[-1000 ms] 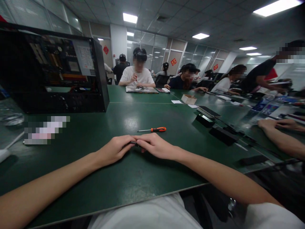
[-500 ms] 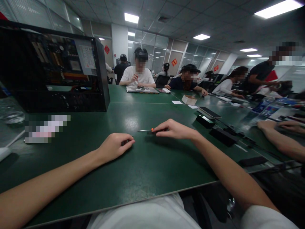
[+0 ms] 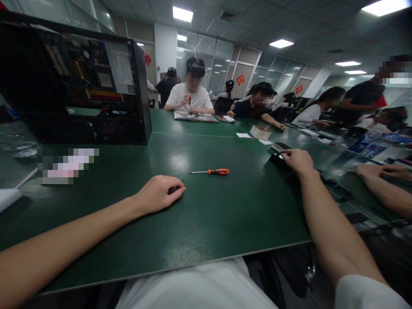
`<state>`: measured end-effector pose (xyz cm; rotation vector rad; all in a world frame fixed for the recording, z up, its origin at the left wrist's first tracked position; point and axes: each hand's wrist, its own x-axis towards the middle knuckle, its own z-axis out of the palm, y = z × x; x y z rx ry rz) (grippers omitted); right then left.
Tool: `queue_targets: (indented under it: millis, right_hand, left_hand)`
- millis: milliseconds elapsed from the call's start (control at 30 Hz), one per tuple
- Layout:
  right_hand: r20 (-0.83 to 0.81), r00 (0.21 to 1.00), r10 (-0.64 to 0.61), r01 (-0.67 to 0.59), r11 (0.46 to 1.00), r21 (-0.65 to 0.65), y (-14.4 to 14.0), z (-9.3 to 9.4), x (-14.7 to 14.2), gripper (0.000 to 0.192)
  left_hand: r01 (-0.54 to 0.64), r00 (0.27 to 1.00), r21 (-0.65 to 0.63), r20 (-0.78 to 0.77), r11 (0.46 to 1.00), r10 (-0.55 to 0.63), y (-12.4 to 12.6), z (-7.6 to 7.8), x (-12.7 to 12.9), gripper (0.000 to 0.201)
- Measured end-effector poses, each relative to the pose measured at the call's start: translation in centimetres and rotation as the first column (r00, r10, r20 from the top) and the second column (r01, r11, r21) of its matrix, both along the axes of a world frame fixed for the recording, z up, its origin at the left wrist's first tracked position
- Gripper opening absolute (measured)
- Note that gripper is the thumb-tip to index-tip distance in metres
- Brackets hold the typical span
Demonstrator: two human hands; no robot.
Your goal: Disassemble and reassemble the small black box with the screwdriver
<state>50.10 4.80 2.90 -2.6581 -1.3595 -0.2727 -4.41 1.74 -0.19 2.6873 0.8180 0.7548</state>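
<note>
My left hand point(image 3: 161, 195) rests on the green table with its fingers curled in and the thumb tip against the forefinger. Nothing shows in it. A tiny speck point(image 3: 182, 179) lies just beyond its knuckles. To the right of that hand lies a screwdriver point(image 3: 219, 171) with an orange and black handle, its shaft pointing left. My right hand point(image 3: 299, 161) reaches out to the right, its thumb and fingers closed on the edge of a small black box point(image 3: 277, 159) with a shiny top. Part of the box is hidden under the hand.
An open black computer case point(image 3: 141, 94) stands at the left. Beyond my right hand sit a small cardboard box point(image 3: 260, 131) and white papers point(image 3: 243, 135). A co-worker's hands point(image 3: 367, 171) rest at the right near water bottles point(image 3: 370, 146). Another person point(image 3: 189, 96) works across the table.
My right hand has let go of the screwdriver, which now lies on the table, and has moved right to the black box. My left hand has hardly moved.
</note>
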Motion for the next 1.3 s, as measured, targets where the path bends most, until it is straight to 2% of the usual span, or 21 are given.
queue_targets:
  millis: [300,767,1100,1300]
  right_hand:
    - [0.018,1.000,0.025,-0.024,0.996,-0.087,0.7,-0.2,0.6,0.042]
    - [0.020,0.997,0.074,-0.071,0.993,-0.097,1.1,0.2,-0.5,0.040]
    - [0.014,0.995,0.095,-0.092,0.985,-0.147,1.5,-0.1,-0.1,0.038]
    - [0.018,0.994,0.109,-0.107,0.989,-0.103,1.7,-0.4,0.3,0.037]
  left_hand:
    - [0.012,1.000,0.014,0.010,1.000,-0.012,-0.2,0.1,0.1,0.021]
    - [0.007,1.000,-0.007,0.000,1.000,-0.007,-0.2,0.3,0.0,0.020]
    - [0.020,1.000,0.007,-0.017,1.000,-0.020,-0.1,0.2,0.1,0.021]
    - [0.034,0.999,-0.006,-0.012,0.999,-0.034,-0.2,0.4,0.0,0.020]
